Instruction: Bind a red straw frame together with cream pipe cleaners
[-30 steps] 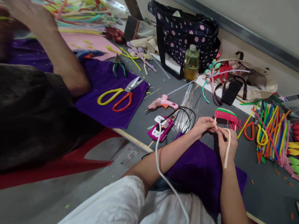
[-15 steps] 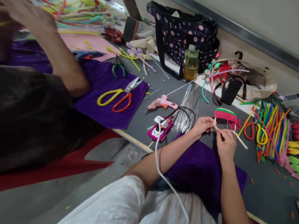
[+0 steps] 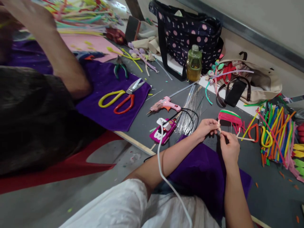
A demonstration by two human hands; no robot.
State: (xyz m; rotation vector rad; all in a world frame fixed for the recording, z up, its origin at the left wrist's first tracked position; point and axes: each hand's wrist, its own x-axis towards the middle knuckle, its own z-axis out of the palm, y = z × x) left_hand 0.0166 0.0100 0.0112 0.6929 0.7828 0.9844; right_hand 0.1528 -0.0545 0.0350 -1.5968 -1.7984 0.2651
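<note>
My left hand [image 3: 208,129] pinches a cream pipe cleaner close to the lower left corner of a pink, green and white striped piece [image 3: 230,117] made of pipe cleaners. Just below, my right hand [image 3: 230,148] has thumb and finger closed on the same twisted strand. The striped piece stands above my fingers, looking like a watermelon slice. From its right side hangs another cream pipe cleaner [image 3: 245,138], its loose end pointing right. Behind it lie red-and-yellow-handled scissors [image 3: 266,137], partly covered by pipe cleaners.
Colourful pipe cleaners [image 3: 277,133] lie at right. Left of my hands are clear sticks [image 3: 190,110], a pink glue gun [image 3: 166,104] and a magenta power strip [image 3: 162,134] with a white cord. A bottle [image 3: 194,65] stands by a dotted bag [image 3: 190,34]. A co-worker's arm [image 3: 64,66] is at left.
The loose end of the cream pipe cleaner on the right has swung up and to the right, now lying nearly level. Both my hands stay in almost the same place.
</note>
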